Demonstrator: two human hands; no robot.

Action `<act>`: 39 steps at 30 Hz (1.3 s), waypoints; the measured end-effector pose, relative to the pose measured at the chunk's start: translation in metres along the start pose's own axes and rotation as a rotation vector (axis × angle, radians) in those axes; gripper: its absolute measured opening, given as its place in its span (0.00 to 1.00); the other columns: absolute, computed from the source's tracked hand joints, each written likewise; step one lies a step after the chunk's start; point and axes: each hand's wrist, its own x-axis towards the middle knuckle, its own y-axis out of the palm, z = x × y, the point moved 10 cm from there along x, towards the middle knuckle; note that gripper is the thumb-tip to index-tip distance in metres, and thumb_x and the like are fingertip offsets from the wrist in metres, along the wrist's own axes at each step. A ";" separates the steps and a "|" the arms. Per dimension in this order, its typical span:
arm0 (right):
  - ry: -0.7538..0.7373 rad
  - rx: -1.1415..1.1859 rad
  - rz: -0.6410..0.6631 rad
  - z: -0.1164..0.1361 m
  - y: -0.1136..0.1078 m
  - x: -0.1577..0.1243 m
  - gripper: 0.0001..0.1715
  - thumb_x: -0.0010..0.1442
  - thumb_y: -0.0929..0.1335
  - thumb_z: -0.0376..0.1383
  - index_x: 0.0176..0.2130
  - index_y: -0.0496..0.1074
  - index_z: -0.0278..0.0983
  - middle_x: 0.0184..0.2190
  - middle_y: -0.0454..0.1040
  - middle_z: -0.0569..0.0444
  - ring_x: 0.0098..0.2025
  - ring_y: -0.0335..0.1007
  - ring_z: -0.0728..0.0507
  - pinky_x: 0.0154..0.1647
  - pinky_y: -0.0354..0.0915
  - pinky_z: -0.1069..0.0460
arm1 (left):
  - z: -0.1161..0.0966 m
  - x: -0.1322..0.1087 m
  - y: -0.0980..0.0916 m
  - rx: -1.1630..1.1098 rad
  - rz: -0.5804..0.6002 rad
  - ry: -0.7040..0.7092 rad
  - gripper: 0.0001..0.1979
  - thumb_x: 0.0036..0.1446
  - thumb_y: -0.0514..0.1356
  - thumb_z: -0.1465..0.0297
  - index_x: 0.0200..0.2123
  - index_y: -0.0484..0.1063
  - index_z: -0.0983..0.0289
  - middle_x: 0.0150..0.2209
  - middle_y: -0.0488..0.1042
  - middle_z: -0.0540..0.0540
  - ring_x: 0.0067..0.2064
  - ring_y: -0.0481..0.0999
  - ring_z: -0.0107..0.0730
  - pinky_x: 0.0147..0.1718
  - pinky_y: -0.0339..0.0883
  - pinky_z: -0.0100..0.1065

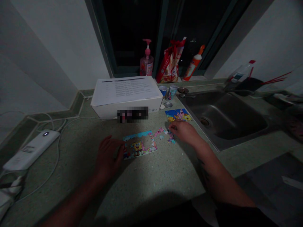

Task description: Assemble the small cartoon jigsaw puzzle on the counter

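A partly assembled cartoon jigsaw puzzle (139,145) lies on the speckled green countertop (151,179), with a gap in its upper middle. My left hand (107,157) rests at the puzzle's left edge, fingers apart and touching it. Loose pink and blue puzzle pieces (165,134) are scattered to the right of the puzzle. My right hand (184,130) is over them, its fingertips at the pieces. Whether those fingers pinch a piece is hidden. Beyond the hand lies a colourful cartoon picture card (178,115).
A white box (126,110) topped with printed papers stands behind the puzzle, with several small cans (171,92) beside it. A steel sink (224,115) is set in the counter at right. A white power bank (32,149) and cables lie at left. Bottles stand along the window ledge.
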 end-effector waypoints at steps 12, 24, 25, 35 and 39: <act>-0.168 0.163 -0.022 0.036 0.007 -0.004 0.12 0.68 0.71 0.31 0.48 0.82 0.41 0.44 0.81 0.49 0.46 0.78 0.41 0.47 0.70 0.48 | -0.004 0.001 0.001 0.007 -0.014 0.041 0.04 0.70 0.59 0.70 0.43 0.75 0.57 0.37 0.82 0.49 0.39 0.82 0.38 0.60 0.70 0.54; -0.171 0.114 0.027 0.069 0.030 -0.002 0.12 0.69 0.71 0.34 0.52 0.80 0.38 0.47 0.77 0.46 0.45 0.77 0.41 0.44 0.69 0.48 | -0.007 0.003 0.000 -0.012 -0.013 0.018 0.05 0.70 0.59 0.71 0.43 0.75 0.57 0.37 0.82 0.49 0.39 0.81 0.37 0.61 0.69 0.54; -0.163 0.117 0.032 0.067 0.030 -0.001 0.12 0.69 0.71 0.34 0.51 0.80 0.38 0.47 0.77 0.47 0.45 0.77 0.41 0.44 0.69 0.48 | -0.007 0.003 0.001 -0.012 -0.005 0.015 0.05 0.70 0.59 0.71 0.43 0.76 0.57 0.37 0.82 0.49 0.39 0.81 0.37 0.61 0.68 0.54; -0.101 0.167 0.040 0.054 0.025 0.000 0.06 0.63 0.74 0.31 0.42 0.78 0.38 0.42 0.77 0.48 0.40 0.77 0.40 0.40 0.67 0.48 | -0.010 0.004 0.001 -0.004 -0.011 0.008 0.06 0.70 0.59 0.73 0.42 0.75 0.59 0.37 0.82 0.51 0.40 0.82 0.38 0.61 0.68 0.53; -0.110 0.310 0.062 0.050 0.025 -0.001 0.04 0.63 0.72 0.29 0.37 0.77 0.39 0.35 0.78 0.53 0.35 0.75 0.43 0.37 0.65 0.49 | -0.010 0.003 0.000 0.001 -0.021 0.013 0.06 0.69 0.59 0.74 0.41 0.75 0.59 0.37 0.82 0.51 0.40 0.82 0.38 0.60 0.70 0.54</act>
